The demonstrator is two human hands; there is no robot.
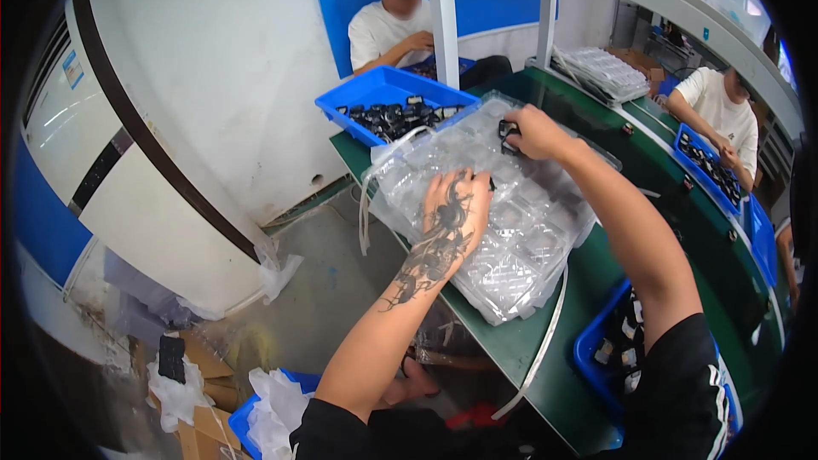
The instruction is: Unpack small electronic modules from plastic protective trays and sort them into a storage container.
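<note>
A stack of clear plastic blister trays (511,277), with many moulded pockets, lies at the left edge of the green table. My right hand (538,132) is closed on a small black part (509,136) above the far side of the top tray. My left hand (456,204) rests over the middle of that tray, its fingers bent down into the pockets. Beside its thumb shows a bit of a small black part (492,184), mostly hidden by the fingers. A pale strap (545,349) hangs out from beneath the trays at the near side.
A blue bin (341,105) of black parts stands beyond the trays; another blue bin (588,349) sits by my right elbow. More trays (601,72) are stacked at the back. A white frame post (441,17) rises behind. Co-workers sit at the back and right.
</note>
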